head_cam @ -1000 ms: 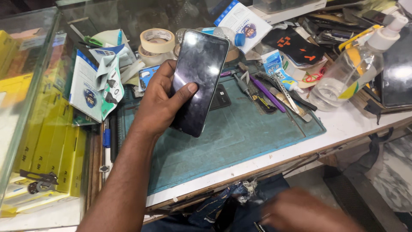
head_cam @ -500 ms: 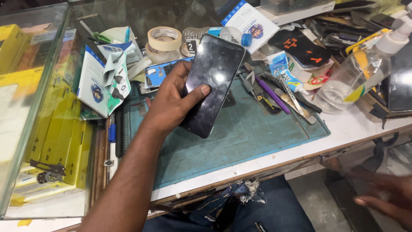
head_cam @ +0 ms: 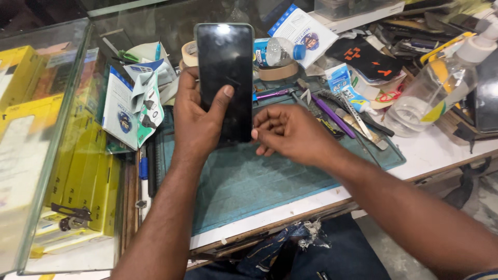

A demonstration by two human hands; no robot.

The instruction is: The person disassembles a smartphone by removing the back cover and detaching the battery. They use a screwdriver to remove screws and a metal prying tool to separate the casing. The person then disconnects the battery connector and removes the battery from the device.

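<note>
- The left hand [head_cam: 194,122] is gripping a flat black rectangular smartphone [head_cam: 224,78] above the teal work mat [head_cam: 249,181], long axis running away from the person, dark screen facing up.
- The right hand [head_cam: 290,135] is pinching the phone's lower right corner.

My bench carries a teal mat [head_cam: 244,181], with tape rolls [head_cam: 277,70] and a small bottle [head_cam: 280,51] behind it, purple-handled tools [head_cam: 332,114] and a clear spray bottle [head_cam: 430,91] to the right, blue-and-white packets [head_cam: 129,106] and yellow boxes [head_cam: 78,171] under glass to the left.
</note>
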